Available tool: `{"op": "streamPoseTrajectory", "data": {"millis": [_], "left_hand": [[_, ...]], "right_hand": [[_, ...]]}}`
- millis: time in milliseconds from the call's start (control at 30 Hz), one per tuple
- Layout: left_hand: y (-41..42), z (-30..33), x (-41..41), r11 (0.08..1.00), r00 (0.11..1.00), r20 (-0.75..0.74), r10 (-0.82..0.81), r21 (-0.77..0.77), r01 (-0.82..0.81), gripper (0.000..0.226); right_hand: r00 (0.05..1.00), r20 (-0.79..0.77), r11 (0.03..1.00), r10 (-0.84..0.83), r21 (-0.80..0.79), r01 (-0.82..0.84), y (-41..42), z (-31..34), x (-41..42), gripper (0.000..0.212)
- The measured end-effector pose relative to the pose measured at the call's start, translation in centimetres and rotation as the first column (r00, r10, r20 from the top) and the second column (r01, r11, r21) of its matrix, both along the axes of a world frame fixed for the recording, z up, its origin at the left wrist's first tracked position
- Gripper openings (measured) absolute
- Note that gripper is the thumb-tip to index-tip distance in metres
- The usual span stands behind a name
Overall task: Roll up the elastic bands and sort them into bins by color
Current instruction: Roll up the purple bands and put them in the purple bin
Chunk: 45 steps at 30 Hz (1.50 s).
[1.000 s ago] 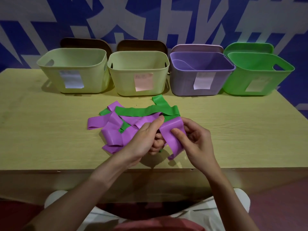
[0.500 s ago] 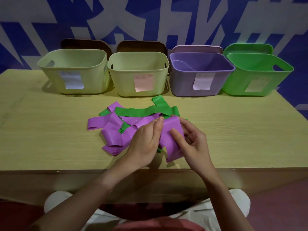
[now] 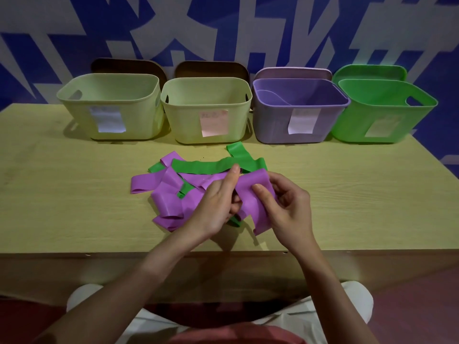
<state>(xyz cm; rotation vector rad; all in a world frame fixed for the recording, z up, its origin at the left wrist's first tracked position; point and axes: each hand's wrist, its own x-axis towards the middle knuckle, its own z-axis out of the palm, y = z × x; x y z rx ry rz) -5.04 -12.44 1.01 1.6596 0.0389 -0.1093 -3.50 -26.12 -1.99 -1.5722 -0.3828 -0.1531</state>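
Moved: flat purple elastic band [image 3: 250, 194] now lifted higher than before.
Left hand [image 3: 216, 204]: grips it.
Right hand [image 3: 288, 209]: pinches it.

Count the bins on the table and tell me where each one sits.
4, in a row along the table's far edge: pale yellow bin far left, second pale yellow bin, purple bin, green bin far right.
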Motion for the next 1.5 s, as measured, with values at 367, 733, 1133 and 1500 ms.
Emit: {"op": "streamPoseTrajectory", "data": {"millis": [367, 733, 1133, 1500], "left_hand": [[0.8, -2.4, 0.1, 0.876, 0.878, 0.478, -0.030, 0.436, -0.207, 0.030], [-0.2, -0.6, -0.6, 0.958, 0.998, -0.008, -0.054, -0.284, 0.050, 0.047], [0.1, -2.3, 0.0, 0.991, 0.971, 0.238, 0.028, 0.119, -0.058, 0.036], [0.5, -1.5, 0.1, 0.946, 0.988, 0.003, -0.153, -0.290, 0.147, 0.051]], "right_hand": [[0.997, -0.053, 0.997, 0.060, 0.060, -0.057, 0.2, 0.1, -0.2, 0.024], [0.998, 0.043, 0.999, 0.041, 0.011, -0.042, -0.2, 0.8, 0.2, 0.030], [1.000, 0.003, 0.999, -0.018, 0.039, 0.017, 0.4, 0.6, 0.2, 0.025], [0.998, 0.054, 0.999, 0.035, -0.009, -0.035, -0.2, 0.6, 0.6, 0.039]]}}
